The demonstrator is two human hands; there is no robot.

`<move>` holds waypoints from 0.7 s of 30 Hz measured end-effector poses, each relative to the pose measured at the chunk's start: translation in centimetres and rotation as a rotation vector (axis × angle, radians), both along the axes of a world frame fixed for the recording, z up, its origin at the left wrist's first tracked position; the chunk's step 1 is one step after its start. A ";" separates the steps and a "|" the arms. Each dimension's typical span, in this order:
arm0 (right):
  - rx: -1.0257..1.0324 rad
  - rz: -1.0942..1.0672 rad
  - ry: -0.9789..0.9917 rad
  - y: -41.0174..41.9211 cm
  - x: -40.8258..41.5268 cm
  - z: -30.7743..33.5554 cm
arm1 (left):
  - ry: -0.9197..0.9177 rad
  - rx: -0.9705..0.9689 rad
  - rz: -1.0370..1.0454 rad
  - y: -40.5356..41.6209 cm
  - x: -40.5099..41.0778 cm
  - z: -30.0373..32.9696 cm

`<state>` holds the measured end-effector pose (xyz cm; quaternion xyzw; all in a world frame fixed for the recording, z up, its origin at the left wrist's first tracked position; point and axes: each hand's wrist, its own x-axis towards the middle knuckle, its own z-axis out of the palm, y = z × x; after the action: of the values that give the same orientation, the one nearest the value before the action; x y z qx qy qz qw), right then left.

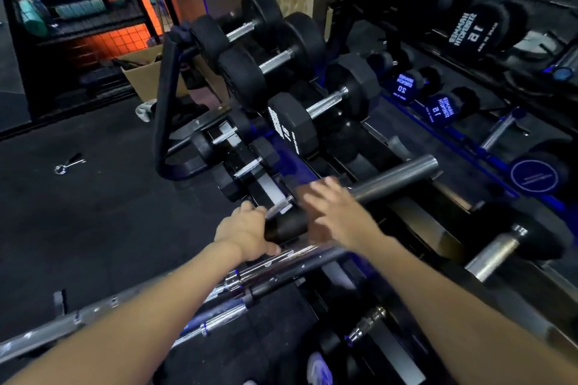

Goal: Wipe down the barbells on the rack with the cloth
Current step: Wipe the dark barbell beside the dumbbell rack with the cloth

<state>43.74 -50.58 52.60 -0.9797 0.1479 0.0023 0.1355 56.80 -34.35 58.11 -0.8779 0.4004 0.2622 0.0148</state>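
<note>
Head view, looking down at both arms reaching into the middle of the frame: the left hand (247, 233) has its fingers (271, 248) curled round the near edge of a black cylindrical piece (286, 225) at the lower centre, thumb up by a small silver handle. Just right of it, the right hand (336, 212) is motion-blurred, its fingers (325, 186) spread and laid flat over a dark brownish patch that may be the cloth (308, 194), though the blur makes that uncertain; they lie against the near end of a thick grey bar (397, 176) that runs up to the right. Below the hands, several chrome barbells (275, 262) lie side by side, slanting from the lower left toward the centre. Above the hands, the rack (162, 97), a black frame, carries rows of black dumbbells (294, 122) with silver handles, climbing toward the upper centre. More dumbbells with mirrored lettering fill the upper right. On the dark floor at left lies a small metal clip (67, 163), and a cardboard box (147, 72) sits farther back.
</note>
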 end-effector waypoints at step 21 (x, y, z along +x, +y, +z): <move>0.116 -0.382 -0.145 -8.4 -5.3 0.1 | -0.183 -0.041 -0.140 -7.2 -3.8 -1.9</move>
<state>38.45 -59.02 52.66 -0.9220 0.3203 -0.0853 0.2001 52.97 -41.59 56.18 -0.8681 0.4630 0.1712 0.0515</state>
